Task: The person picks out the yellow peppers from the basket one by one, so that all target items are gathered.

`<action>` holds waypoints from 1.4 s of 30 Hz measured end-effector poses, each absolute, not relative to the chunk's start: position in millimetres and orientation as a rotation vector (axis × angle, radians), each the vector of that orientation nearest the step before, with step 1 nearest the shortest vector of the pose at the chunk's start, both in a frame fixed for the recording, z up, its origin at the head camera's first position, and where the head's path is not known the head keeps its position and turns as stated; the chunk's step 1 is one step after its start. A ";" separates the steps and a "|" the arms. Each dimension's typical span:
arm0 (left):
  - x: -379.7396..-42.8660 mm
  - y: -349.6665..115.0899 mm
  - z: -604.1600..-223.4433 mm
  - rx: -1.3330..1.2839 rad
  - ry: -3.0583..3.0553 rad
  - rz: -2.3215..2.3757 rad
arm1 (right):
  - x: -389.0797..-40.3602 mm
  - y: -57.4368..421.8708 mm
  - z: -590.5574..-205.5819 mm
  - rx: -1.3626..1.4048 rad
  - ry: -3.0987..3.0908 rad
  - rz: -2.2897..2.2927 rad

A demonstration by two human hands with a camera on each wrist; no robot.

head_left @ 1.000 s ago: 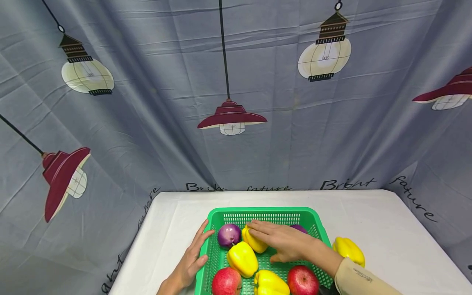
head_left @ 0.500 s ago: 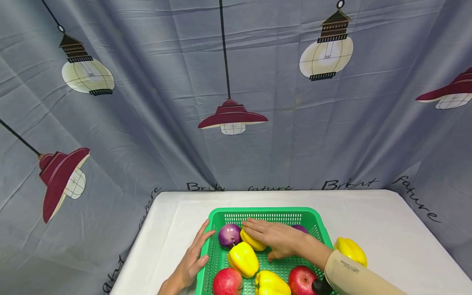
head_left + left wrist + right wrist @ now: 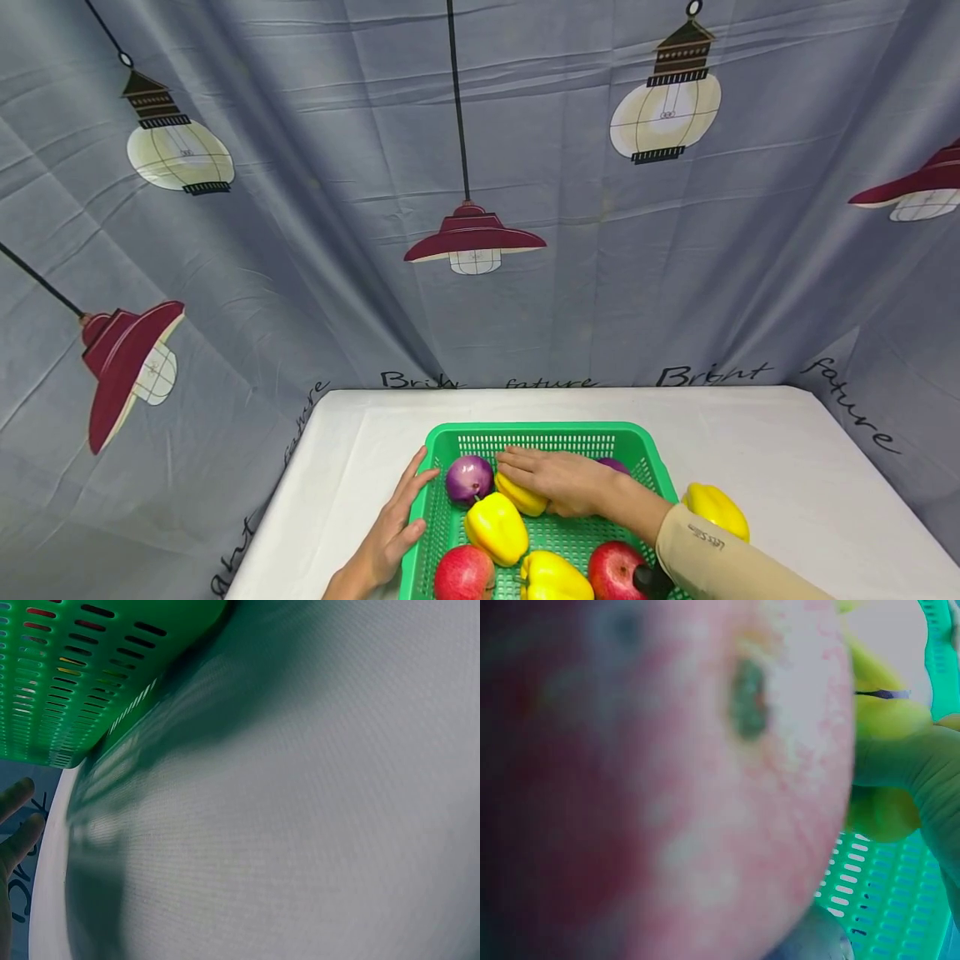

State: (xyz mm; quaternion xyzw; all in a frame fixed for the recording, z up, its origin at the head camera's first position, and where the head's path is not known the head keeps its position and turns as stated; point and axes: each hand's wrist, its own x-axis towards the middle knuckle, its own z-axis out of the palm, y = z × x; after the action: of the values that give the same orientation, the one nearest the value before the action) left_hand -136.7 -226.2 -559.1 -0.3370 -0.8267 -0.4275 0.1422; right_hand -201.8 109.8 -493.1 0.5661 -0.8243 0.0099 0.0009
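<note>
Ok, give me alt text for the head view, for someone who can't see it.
A right hand lies over a yellow pepper in a green basket also holding red fruit, purple vegetables and more peppers; the left hand is beside it. Another yellow pepper lies outside.

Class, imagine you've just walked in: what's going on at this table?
Someone's right hand lies over a yellow pepper inside a green basket; whether it grips the pepper is hard to tell. The left hand is at the basket's left side, fingers extended. Two more yellow peppers, two red fruits and a purple onion-like piece also sit in the basket. One yellow pepper lies outside it, on the white table.
</note>
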 end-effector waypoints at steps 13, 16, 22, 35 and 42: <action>-135.6 -225.7 -558.5 -0.965 -2.401 -1.234 | -200.8 116.4 -487.7 1.736 -2.604 0.091; -135.4 -225.9 -558.8 -0.967 -2.395 -1.230 | -200.6 117.3 -485.3 1.728 -2.622 0.128; -135.3 -225.7 -558.3 -0.971 -2.390 -1.222 | -197.4 120.6 -482.1 1.699 -2.650 0.181; -136.7 -227.2 -558.4 -0.988 -2.385 -1.221 | -186.1 124.6 -476.3 1.593 -2.806 0.375; -136.2 -227.3 -559.0 -0.964 -2.408 -1.232 | -180.9 132.3 -471.2 1.448 -2.873 0.608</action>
State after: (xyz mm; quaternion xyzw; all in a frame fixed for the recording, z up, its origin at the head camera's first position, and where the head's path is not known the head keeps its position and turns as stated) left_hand -136.2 -227.3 -559.0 -0.3325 -0.8310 -0.4252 0.1347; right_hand -180.9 132.3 -471.2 0.4413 -0.8755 0.1852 -0.0664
